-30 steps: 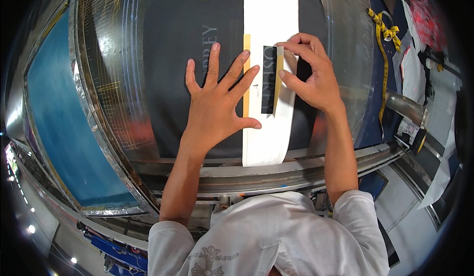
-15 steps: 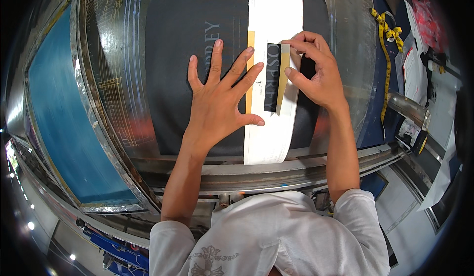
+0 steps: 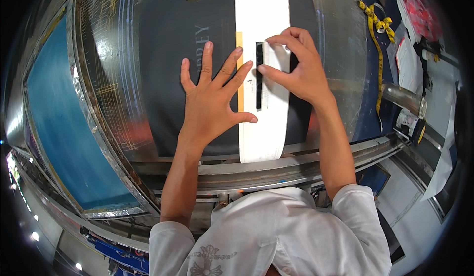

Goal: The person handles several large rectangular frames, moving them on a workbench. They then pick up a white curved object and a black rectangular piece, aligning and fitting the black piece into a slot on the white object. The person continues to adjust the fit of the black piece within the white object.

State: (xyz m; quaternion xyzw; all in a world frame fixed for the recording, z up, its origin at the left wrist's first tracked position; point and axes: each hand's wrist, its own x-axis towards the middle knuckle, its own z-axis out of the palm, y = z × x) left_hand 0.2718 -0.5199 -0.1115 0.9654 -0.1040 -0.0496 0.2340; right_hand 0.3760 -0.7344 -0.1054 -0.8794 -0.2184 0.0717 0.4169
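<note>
A long white card strip [image 3: 261,138] with a narrow slot lies across a black fabric panel [image 3: 173,113] bearing pale printed lettering. Tan tape [image 3: 240,88] runs along the strip's left edge. My left hand [image 3: 210,105] is open, palm down and fingers spread. Its forefinger and thumb reach onto the strip while its other fingers lie over the fabric. At the slot's right side, my right hand [image 3: 301,68] has its thumb and forefinger at the edge of a white flap [image 3: 265,86], its other fingers curled. Black shows through the slot.
On the left stands a framed blue screen [image 3: 69,123]. A yellow tape measure [image 3: 377,54] hangs over dark blue cloth at the right, near a clear cylindrical container [image 3: 402,98] and a red plastic bundle [image 3: 419,14]. A metal rail [image 3: 296,165] runs along the table's near edge.
The flap, raised before with its tan tape showing, is folded down leftward with my right hand. Less of the slot shows, and its lettering is hidden. My left hand stays spread.
</note>
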